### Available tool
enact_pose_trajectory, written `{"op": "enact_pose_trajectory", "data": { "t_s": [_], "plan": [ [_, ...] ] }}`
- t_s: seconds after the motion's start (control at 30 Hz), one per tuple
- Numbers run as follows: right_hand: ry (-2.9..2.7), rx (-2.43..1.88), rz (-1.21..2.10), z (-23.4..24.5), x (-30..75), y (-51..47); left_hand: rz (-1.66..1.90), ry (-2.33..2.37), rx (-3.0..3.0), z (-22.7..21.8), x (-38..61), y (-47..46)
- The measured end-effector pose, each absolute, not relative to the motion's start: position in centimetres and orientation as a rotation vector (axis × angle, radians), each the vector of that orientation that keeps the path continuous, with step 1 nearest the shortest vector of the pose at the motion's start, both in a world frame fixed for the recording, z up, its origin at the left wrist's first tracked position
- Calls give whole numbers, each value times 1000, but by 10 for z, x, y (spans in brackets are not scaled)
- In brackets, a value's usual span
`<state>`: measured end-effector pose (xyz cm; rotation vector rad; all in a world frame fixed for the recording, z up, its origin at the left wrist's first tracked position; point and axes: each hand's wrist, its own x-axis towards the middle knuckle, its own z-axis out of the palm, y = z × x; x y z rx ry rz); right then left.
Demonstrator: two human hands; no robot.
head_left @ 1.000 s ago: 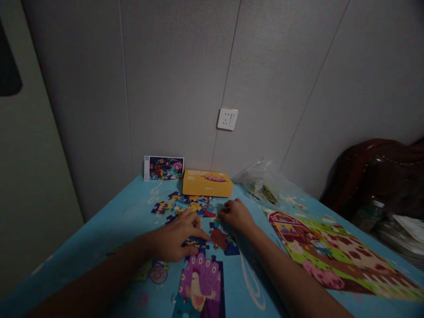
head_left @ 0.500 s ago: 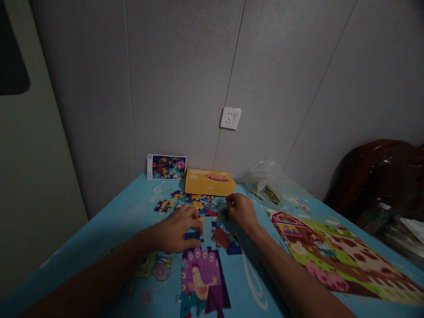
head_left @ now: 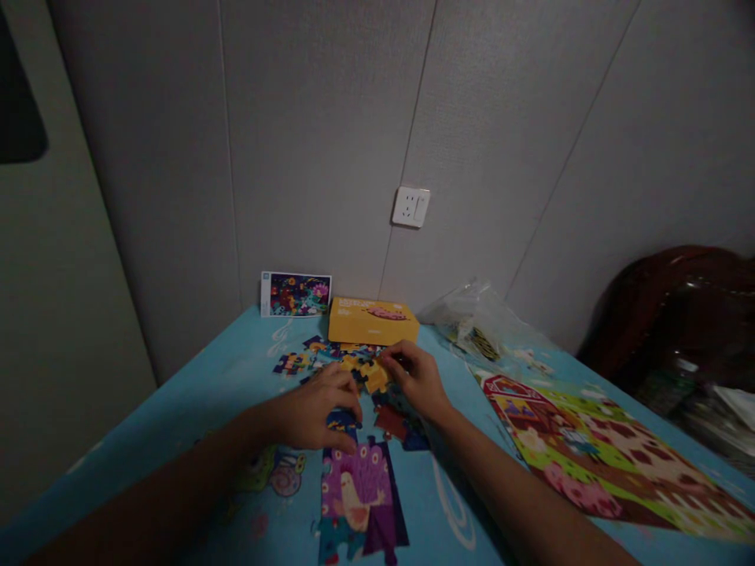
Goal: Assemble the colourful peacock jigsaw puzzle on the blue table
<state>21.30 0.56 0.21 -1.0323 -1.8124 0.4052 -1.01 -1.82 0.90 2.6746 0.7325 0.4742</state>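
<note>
Near the centre of the frame, pinching a yellow puzzle piece [head_left: 376, 376] by its upper right edge with the right hand [head_left: 418, 381], thumb against forefinger. Holding that piece over the loose puzzle pieces [head_left: 292, 362] or right on them; cannot tell which. Just left of centre, reaching in from the lower left with the left hand [head_left: 322, 407], fingers loosely bent, thumb parted from them, with nothing visibly grasped. In the gap between thumb and fingers, partly hidden, some dark blue pieces [head_left: 343, 422]; cannot tell about any touch of the fingertips on them.

At the bottom centre, just below the left thumb, flat on the blue tablecloth [head_left: 206, 417], a joined peacock patch [head_left: 357, 499] in purple. Below the right hand, partly in shadow, a reddish-brown patch [head_left: 389, 423].

Behind the loose pieces, in the middle of the frame, a yellow box [head_left: 371, 322]; just left of it, propped upright near the wall [head_left: 324, 118], a picture card [head_left: 298, 295]. Right of the box, a clear plastic bag [head_left: 477, 314]. At the lower right, spread flat, a farm picture [head_left: 607, 452]. Higher up, a white socket [head_left: 411, 207]. At the right edge, a dark red leather chair [head_left: 678, 275] and, in front, dimly, a bottle [head_left: 681, 373].
</note>
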Motion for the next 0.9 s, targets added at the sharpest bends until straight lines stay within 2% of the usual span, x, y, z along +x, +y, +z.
{"op": "enact_pose_trajectory", "data": {
  "t_s": [0.27,0.5,0.77,0.9],
  "plan": [
    [-1747,-958,778,-4,207,6,752,1081,2490,8,-9,-14],
    [-1755,-754,1181,-4,198,-1,786,976,2556,12,-6,-14],
    [-2097,-812,730,5,200,-6,704,985,2567,10,-8,-16],
    [-2177,-892,600,8,198,-9,809,1011,2576,9,-7,-12]
  ]
}}
